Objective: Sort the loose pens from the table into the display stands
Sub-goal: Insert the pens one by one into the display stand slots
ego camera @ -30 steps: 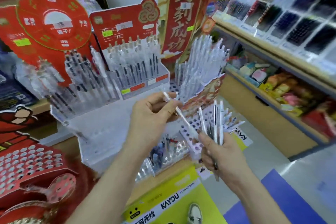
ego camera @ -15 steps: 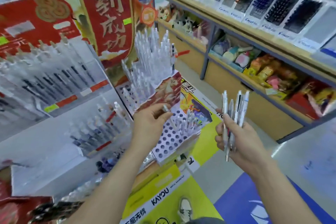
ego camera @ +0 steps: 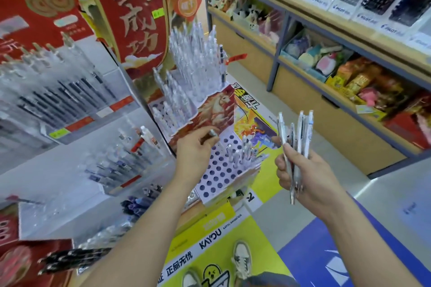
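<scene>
Reaching forward over the white perforated display stand (ego camera: pixel 219 171), the left hand (ego camera: pixel 194 150) shows its back to the camera, fingers curled round a single pen (ego camera: pixel 212 134) whose silver end pokes out just above the stand's holes. The right hand (ego camera: pixel 305 177) is raised beside it, well apart, clutching a bunch of pens (ego camera: pixel 301 130) that stand upright and fan out above the fist.

left hand (ego camera: pixel 193 155) pen (ego camera: pixel 213 133): 1 | right hand (ego camera: pixel 305 177) pens (ego camera: pixel 308 133): 4 tops (bundle overlaps) | shoes (ego camera: pixel 242 258): 2
</scene>
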A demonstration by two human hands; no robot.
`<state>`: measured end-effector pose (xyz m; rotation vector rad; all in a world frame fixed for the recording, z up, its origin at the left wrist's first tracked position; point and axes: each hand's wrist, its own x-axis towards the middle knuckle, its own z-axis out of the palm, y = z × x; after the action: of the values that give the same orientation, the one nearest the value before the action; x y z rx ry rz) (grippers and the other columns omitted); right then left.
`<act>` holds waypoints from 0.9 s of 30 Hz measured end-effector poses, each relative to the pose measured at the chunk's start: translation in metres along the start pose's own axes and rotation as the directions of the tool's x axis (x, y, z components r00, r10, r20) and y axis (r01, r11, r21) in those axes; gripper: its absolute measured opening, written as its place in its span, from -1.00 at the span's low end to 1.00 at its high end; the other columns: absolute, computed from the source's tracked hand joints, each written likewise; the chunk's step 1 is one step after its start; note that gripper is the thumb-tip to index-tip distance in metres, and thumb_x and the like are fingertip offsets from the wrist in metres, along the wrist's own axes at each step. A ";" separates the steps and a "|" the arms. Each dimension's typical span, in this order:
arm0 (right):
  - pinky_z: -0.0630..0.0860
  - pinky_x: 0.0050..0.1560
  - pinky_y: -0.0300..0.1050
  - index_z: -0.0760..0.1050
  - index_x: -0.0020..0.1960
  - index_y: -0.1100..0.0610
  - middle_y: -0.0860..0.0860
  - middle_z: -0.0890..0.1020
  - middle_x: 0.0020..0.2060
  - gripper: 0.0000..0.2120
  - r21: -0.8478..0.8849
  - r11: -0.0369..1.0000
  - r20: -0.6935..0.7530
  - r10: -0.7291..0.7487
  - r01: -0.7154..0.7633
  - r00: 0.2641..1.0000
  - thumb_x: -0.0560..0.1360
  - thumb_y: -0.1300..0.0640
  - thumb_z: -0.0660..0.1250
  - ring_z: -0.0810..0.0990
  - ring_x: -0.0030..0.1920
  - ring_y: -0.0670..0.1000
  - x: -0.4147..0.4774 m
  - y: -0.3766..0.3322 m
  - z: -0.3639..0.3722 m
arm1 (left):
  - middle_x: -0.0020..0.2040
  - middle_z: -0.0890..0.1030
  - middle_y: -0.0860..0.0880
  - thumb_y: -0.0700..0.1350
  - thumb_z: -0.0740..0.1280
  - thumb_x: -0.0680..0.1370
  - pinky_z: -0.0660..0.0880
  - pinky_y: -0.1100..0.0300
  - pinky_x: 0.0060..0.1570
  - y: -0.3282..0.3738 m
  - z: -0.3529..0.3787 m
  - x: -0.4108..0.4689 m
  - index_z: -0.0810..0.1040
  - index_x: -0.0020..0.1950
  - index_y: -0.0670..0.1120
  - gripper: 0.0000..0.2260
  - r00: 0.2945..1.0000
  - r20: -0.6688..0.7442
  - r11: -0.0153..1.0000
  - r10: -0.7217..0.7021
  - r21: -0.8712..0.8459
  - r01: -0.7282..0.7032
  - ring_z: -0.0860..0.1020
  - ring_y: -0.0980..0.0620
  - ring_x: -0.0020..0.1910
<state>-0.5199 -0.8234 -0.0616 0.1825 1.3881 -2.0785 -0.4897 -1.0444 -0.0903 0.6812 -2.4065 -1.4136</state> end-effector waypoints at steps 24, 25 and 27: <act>0.37 -0.53 -0.27 0.46 0.12 0.22 0.15 0.66 -0.22 -0.71 0.059 0.992 0.241 0.097 -0.114 0.966 0.44 0.14 0.36 0.49 -0.51 0.00 -0.010 0.010 0.025 | 0.11 0.65 -0.02 -0.23 0.26 0.60 0.55 0.10 0.01 0.005 0.001 0.000 0.57 0.26 -0.07 -0.74 0.981 0.175 0.912 0.084 0.383 -0.146 0.61 -0.02 0.02; 0.34 -0.52 -0.28 0.44 0.12 0.22 0.16 0.65 -0.21 -0.63 0.069 0.991 0.263 0.089 -0.111 0.961 0.41 0.08 0.44 0.46 -0.51 -0.01 -0.008 0.012 0.025 | 0.05 0.67 -0.01 -0.20 0.26 0.61 0.57 0.07 0.03 0.015 -0.004 -0.008 0.59 0.22 -0.06 -0.77 0.995 0.068 0.964 0.070 0.252 -0.085 0.63 0.01 -0.02; 0.30 -0.52 -0.28 0.43 0.12 0.21 0.18 0.64 -0.19 -0.42 0.071 0.993 0.305 0.070 -0.096 0.950 0.27 -0.01 0.60 0.43 -0.52 -0.02 -0.005 0.014 0.024 | -0.08 0.69 -0.04 -0.16 0.25 0.62 0.60 0.09 -0.10 0.039 -0.015 -0.023 0.63 0.13 -0.09 -0.82 0.995 0.028 0.963 -0.092 -0.253 0.096 0.64 0.02 -0.16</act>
<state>-0.5026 -0.8460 -0.0597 -0.0415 1.0907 -1.9989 -0.4732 -1.0273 -0.0493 0.7279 -2.1753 -1.7330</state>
